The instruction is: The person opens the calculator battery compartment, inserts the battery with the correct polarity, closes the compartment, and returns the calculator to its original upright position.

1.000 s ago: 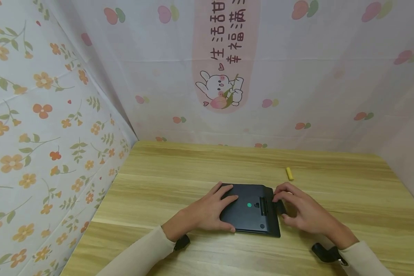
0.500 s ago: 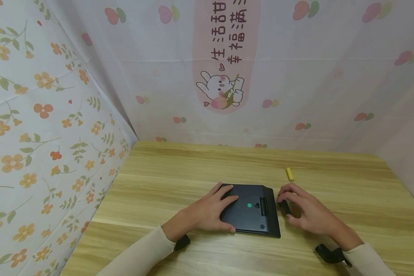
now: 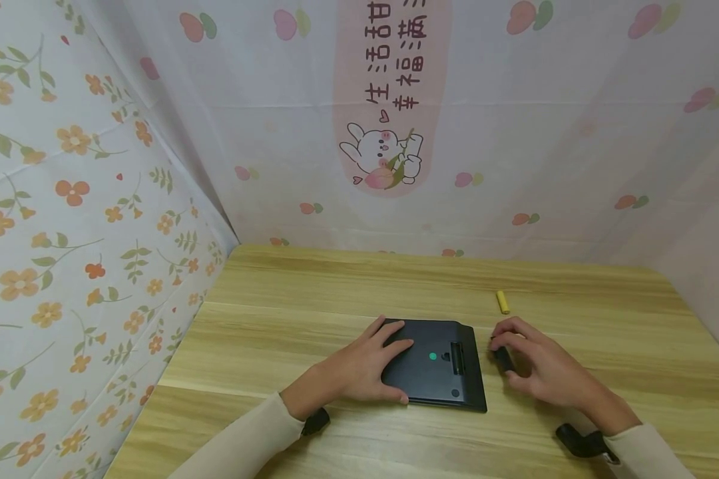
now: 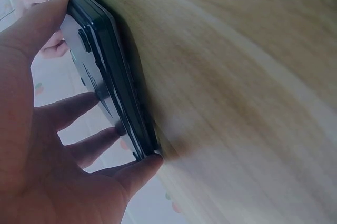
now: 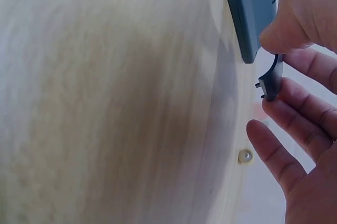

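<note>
A flat dark device (image 3: 425,379) lies on the table with its back up, showing a green dot and an uncovered battery slot (image 3: 458,358). My left hand (image 3: 365,366) rests across its left part, fingers spread and nearly straight; in the left wrist view the thumb touches one edge and a fingertip the opposite edge. Just right of the device, my right hand (image 3: 536,366) pinches a small dark battery cover (image 5: 271,79) between thumb and fingers. Two small tabs stick out of the cover in the right wrist view. A yellow battery (image 3: 502,302) lies beyond that hand.
The wooden table (image 3: 311,286) ends at a patterned cloth wall (image 3: 485,133) behind. A flowered cloth (image 3: 96,279) hangs along the left side. Dark straps with cameras sit at both wrists.
My right hand has moved rightward with the battery cover, from the device's right edge to a little apart from it. The left hand, device and battery stay in place.
</note>
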A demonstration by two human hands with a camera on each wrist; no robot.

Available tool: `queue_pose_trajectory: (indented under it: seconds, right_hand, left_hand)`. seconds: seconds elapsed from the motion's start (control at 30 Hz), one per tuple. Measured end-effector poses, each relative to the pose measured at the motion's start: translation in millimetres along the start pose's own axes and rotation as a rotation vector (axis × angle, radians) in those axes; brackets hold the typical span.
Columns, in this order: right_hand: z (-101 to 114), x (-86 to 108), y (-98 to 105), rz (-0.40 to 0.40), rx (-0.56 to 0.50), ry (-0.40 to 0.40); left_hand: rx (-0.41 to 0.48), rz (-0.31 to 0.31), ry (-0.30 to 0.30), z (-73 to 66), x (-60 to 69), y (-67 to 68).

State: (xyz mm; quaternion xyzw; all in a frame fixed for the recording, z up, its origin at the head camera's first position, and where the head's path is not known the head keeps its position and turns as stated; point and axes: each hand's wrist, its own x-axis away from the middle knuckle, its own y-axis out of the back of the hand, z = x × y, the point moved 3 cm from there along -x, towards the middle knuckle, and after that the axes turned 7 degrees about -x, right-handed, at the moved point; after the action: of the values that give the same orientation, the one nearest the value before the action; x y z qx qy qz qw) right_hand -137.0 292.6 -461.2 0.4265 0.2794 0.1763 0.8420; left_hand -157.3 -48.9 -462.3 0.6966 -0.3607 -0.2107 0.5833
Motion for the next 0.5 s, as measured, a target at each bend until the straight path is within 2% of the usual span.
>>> queue_pose_trajectory:
  seconds: [0.3,0.5]
  right_hand:
    - [-7.0,5.5,5.0,-0.023,0.026,0.024]
    - [-11.7,9.4,9.0,-0.02,0.041,-0.009]
  left_hand:
    - [-0.009,0.004,0.005,-0.7,0.7,0.5]
    - [0.001,0.01,0.004,-0.4,0.9,0.5]
